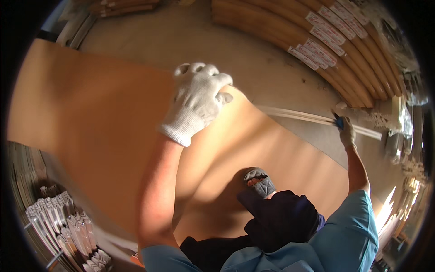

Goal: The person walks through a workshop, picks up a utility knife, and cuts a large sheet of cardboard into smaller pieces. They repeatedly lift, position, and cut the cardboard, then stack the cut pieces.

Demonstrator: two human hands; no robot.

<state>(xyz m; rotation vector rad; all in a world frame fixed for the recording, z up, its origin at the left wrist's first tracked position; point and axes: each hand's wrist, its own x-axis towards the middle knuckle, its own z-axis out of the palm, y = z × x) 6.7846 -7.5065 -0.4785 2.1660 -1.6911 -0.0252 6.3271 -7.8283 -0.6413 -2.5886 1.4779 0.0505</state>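
Note:
My left hand (195, 100), in a white knit glove, has its fingers curled over the far edge of a large brown paper or cardboard sheet (113, 109). The sheet bends up towards the hand and spreads across the floor beneath me. Out to the right, my right hand (347, 132), also gloved, is closed around a small blue tool (338, 121) with a dark tip. Its exact kind is too small to tell. Long pale strips (299, 114) lie on the floor beside this hand, partly behind the sheet.
My sandalled foot (260, 181) stands on the sheet. Long brown wrapped packs (290, 31) with labels lie at the far right. Bundles of angled white profiles (54, 217) are stacked at the lower left. Plastic-wrapped goods (405, 113) line the right side.

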